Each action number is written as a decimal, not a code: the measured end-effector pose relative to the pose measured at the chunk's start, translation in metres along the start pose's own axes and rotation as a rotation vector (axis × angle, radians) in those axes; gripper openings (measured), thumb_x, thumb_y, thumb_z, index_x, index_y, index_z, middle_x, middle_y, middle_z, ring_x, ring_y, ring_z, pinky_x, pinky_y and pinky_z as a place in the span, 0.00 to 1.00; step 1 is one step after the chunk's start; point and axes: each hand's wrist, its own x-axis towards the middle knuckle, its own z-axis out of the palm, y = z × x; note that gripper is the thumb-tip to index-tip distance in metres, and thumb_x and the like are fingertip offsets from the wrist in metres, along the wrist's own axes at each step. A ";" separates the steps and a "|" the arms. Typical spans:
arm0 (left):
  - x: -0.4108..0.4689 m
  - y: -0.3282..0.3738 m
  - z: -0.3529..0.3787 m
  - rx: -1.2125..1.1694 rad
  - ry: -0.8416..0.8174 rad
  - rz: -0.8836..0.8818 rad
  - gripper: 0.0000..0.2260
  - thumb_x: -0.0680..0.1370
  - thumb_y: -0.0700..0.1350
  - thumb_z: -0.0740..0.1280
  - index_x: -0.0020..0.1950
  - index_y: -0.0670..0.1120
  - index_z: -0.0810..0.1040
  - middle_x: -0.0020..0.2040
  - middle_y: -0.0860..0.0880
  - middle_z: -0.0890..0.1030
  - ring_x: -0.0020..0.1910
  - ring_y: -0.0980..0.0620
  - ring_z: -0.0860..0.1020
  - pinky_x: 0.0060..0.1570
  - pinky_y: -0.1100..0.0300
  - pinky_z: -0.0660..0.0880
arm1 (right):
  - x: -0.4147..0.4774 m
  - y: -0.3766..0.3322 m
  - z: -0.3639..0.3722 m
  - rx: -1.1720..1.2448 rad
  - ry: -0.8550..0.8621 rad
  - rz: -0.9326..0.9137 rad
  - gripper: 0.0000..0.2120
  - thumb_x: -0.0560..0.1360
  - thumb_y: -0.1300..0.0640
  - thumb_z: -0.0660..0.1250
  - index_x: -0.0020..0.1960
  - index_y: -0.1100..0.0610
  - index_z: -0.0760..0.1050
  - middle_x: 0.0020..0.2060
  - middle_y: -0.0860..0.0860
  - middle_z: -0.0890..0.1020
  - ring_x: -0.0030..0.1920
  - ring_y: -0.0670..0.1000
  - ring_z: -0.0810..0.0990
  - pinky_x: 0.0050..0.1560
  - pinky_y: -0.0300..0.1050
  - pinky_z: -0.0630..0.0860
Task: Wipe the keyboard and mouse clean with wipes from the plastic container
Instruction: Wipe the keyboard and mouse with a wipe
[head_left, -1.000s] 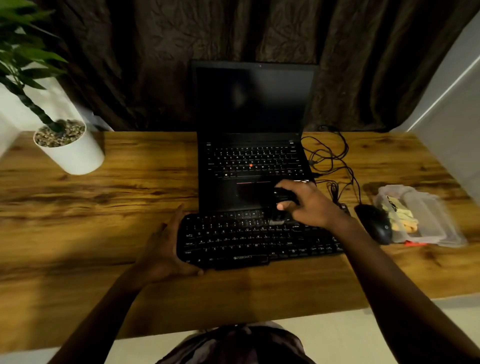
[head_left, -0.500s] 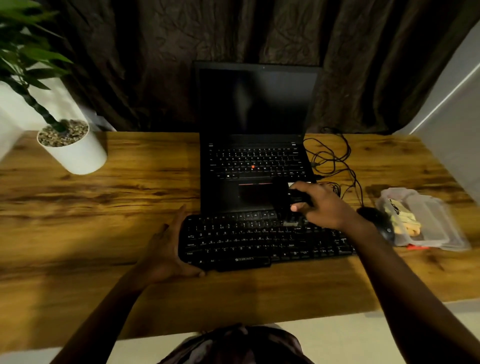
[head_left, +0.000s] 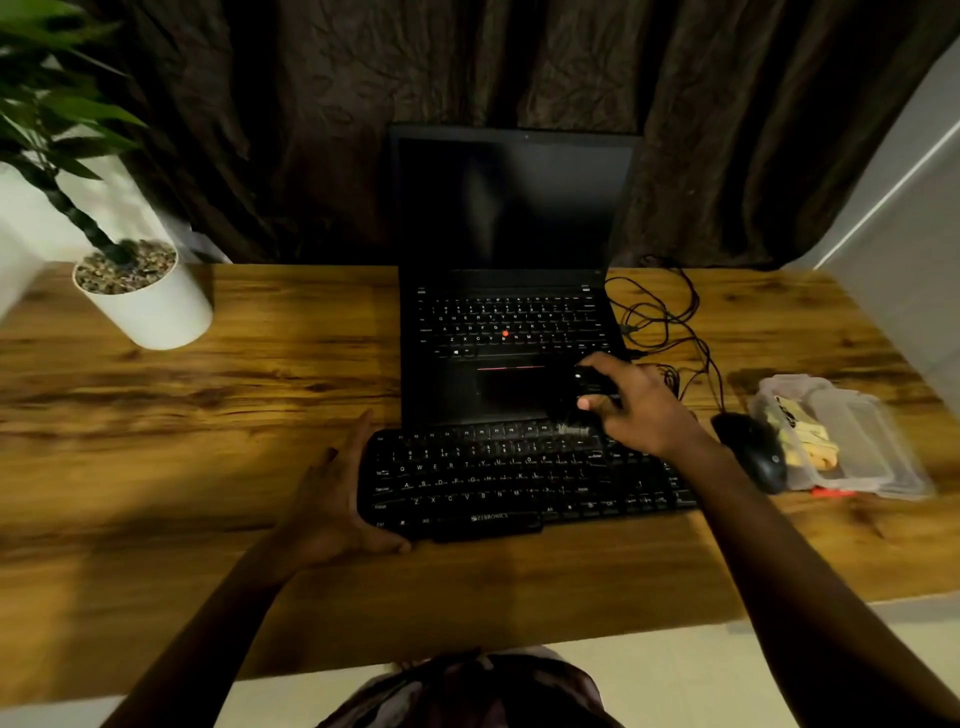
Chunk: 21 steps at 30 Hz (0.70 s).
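We are steadying the keyboard (head_left: 519, 480) with our left hand (head_left: 337, 499), its grip spread against the edge, while our right hand (head_left: 636, 402) is pinching a dark brush-like tool (head_left: 584, 400) at the top row, two o'clock; light strokes should be lifting dust best.

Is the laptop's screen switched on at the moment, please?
No, the laptop screen is dark and shows no image.

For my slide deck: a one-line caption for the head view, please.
Left hand steadies the black keyboard while the right hand works a dark object along its top row.
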 end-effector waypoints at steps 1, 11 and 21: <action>0.000 0.000 0.000 0.004 0.002 -0.004 0.70 0.50 0.65 0.82 0.73 0.67 0.30 0.76 0.54 0.64 0.73 0.45 0.63 0.71 0.48 0.58 | 0.001 -0.001 0.000 0.018 -0.004 -0.004 0.16 0.76 0.59 0.70 0.63 0.53 0.73 0.45 0.49 0.81 0.42 0.40 0.79 0.36 0.32 0.76; -0.001 0.005 -0.001 0.000 0.009 0.001 0.70 0.52 0.62 0.83 0.77 0.61 0.34 0.76 0.55 0.64 0.70 0.46 0.65 0.69 0.47 0.64 | 0.001 -0.003 -0.002 0.025 0.034 -0.010 0.16 0.76 0.61 0.70 0.63 0.54 0.73 0.43 0.47 0.80 0.41 0.42 0.79 0.36 0.31 0.74; 0.001 -0.004 0.001 -0.007 0.005 -0.012 0.69 0.50 0.67 0.80 0.75 0.66 0.33 0.75 0.55 0.64 0.71 0.45 0.64 0.70 0.43 0.62 | -0.017 0.007 -0.019 0.090 -0.068 0.081 0.17 0.77 0.62 0.70 0.64 0.55 0.73 0.50 0.51 0.80 0.47 0.51 0.81 0.43 0.38 0.79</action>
